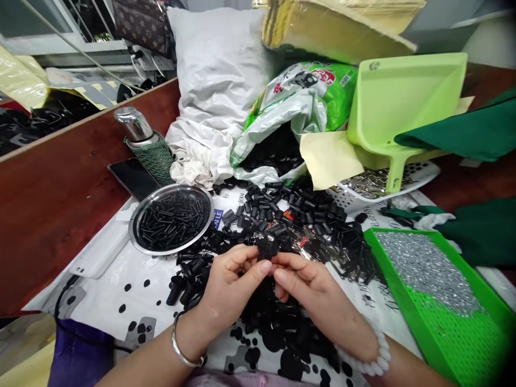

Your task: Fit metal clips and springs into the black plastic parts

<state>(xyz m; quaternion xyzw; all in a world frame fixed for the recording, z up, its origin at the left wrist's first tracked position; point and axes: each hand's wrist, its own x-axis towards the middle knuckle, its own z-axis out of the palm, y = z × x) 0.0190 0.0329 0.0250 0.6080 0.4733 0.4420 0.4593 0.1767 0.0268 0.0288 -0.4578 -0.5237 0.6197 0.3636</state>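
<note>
I see the left hand (234,287) pinching a small black part (267,246), with the right hand (310,285) drawn up against it; the fingers hide the part's lower end, so I cannot tell whether the right grips it too. Loose black pieces (193,263) crowd around and beneath both hands; my most open room is the spotted white sheet (155,279) left of the left hand. Beyond that hand, a round metal tray (161,251) holds dark, ridged pieces. Right of the right hand, a green tray (447,333), cut off below, holds silvery bits at its far end. Farther ahead, a plastic bag (342,97) gapes over dark contents I cannot make out; a dustpan (407,102) partly covers a white basket (423,174) of metal pieces. A reddish board (72,199) bounds the far left.
</note>
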